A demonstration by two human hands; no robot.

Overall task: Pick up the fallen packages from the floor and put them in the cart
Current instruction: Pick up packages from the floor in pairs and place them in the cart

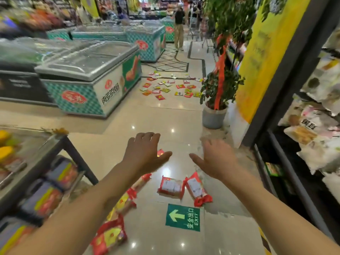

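Reaching out over the shiny floor (114, 144), you have both arms stretched forward, palms down. Your left hand (143, 153) is spread with its fingers (147, 138) released and grasping nothing; your right hand (217, 159) is likewise spread wide and empty.

Below your hands the fallen packages lie on the floor. Two red-and-white packages (181, 187) lie side by side, touching, just beyond the green arrow sticker (183, 218). More red-and-yellow packages (110, 234) run in a line under your left forearm, partly hidden by it, and a small red one (160, 152) peeks out beside your left thumb. Farther down the aisle a scatter of small packets (169, 85) covers the floor between the chest freezer (88, 76) and the potted plant (217, 92).

The freezer's glass lids are shut; what lies inside is too blurred to tell. At your left a shelf unit (46, 162) holds rows of wrapped goods, with yellow items on its top level. At your right an open shelf (312, 126) is packed with pale bags. The plant stands in a grey pot (213, 118). A person (179, 26) stands far down the aisle. No cart is clearly visible near you.
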